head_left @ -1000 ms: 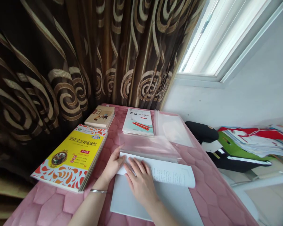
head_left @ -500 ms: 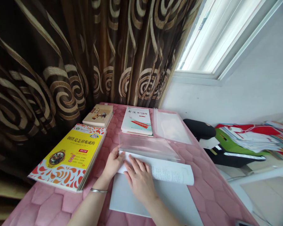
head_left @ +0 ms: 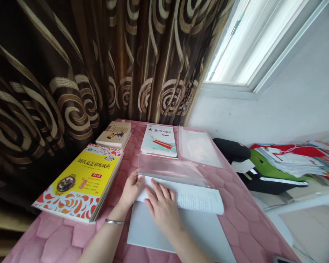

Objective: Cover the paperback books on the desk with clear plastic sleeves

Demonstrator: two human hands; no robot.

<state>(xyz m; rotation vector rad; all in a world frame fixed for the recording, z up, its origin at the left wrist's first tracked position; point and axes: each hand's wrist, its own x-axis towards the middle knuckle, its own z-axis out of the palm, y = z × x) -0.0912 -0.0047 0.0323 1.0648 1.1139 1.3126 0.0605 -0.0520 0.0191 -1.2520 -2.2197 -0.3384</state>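
Note:
In front of me a book lies with its printed pages (head_left: 200, 201) folded over and its pale grey-blue cover (head_left: 150, 226) flat on the pink quilted cloth. A clear plastic book cover (head_left: 167, 166) extends from beneath the far edge of the pages. My left hand (head_left: 132, 190), with a silver bangle at the wrist, grips the left end of the pages and plastic, thumb on top. Its other fingers are partly hidden. My right hand (head_left: 164, 206) rests flat on the pages, fingers stretched out and slightly apart.
To the left is a stack topped by a yellow book (head_left: 84, 175), with smaller tan books (head_left: 114, 134) behind. A white book stack (head_left: 158, 140) and another clear plastic cover (head_left: 200, 146) lie at the back. Papers (head_left: 293, 160) and a black bag (head_left: 265, 182) sit beyond the right edge.
The fingers of my right hand have slid slightly away from me on the pages. The right end of the pages has shifted a little. My left hand stays in place.

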